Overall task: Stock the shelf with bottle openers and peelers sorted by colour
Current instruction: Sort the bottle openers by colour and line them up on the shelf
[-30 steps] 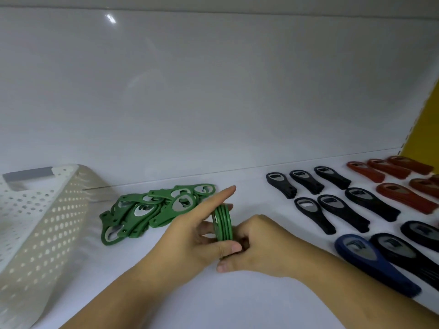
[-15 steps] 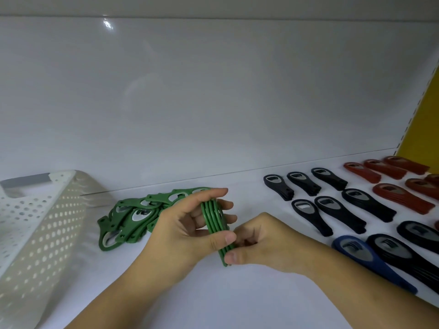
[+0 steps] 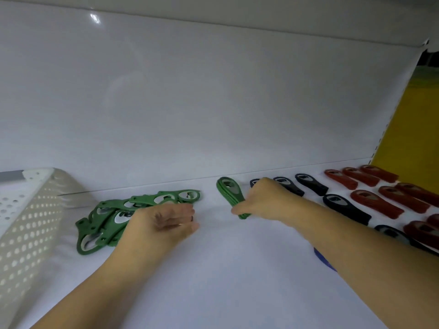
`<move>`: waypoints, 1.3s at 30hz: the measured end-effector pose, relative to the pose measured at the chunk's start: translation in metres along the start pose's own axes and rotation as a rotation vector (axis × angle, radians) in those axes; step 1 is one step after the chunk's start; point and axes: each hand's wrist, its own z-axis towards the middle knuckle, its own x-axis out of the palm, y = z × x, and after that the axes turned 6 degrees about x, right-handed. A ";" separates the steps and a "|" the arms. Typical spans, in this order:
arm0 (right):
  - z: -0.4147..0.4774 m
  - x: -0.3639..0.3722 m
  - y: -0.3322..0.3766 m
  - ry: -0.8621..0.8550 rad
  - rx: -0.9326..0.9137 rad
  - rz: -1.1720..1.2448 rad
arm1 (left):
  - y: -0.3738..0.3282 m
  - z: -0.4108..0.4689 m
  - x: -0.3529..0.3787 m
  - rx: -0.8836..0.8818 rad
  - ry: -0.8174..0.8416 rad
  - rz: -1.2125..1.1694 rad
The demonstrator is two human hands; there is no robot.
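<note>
A small stack of green bottle openers (image 3: 231,194) lies near the back of the white shelf (image 3: 225,269), and my right hand (image 3: 263,200) grips its near end. My left hand (image 3: 164,224) hovers with loosely curled fingers over the near edge of a loose pile of green openers (image 3: 114,214) and holds nothing that I can see. To the right lie rows of black openers (image 3: 344,208) and red openers (image 3: 375,203). A blue opener (image 3: 324,260) is mostly hidden under my right forearm.
A white perforated basket (image 3: 26,222) with a grey handle stands at the left edge. The white back panel (image 3: 213,103) closes the shelf behind, and a yellow side panel (image 3: 408,119) stands at the far right.
Both hands held the green stack together in front of me. Now my right hand alone has carried it back and right onto the shelf, and my left hand has let go and moved to the pile.
</note>
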 end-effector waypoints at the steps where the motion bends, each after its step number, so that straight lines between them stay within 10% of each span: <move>1: 0.009 -0.005 -0.001 -0.024 0.040 -0.034 | -0.002 0.000 -0.003 0.028 -0.016 0.078; 8: 0.053 -0.010 0.003 0.009 0.134 -0.388 | 0.007 0.019 -0.043 0.074 -0.460 0.252; 14: 0.050 -0.011 0.022 -0.095 0.072 -0.688 | 0.005 0.021 -0.052 0.065 -0.492 0.440; 25: 0.036 0.089 0.065 -0.063 -0.113 -0.197 | 0.026 0.020 -0.041 0.272 0.069 0.807; 39: 0.060 0.109 0.053 0.033 -0.245 0.519 | 0.028 0.025 -0.039 0.128 -0.015 0.787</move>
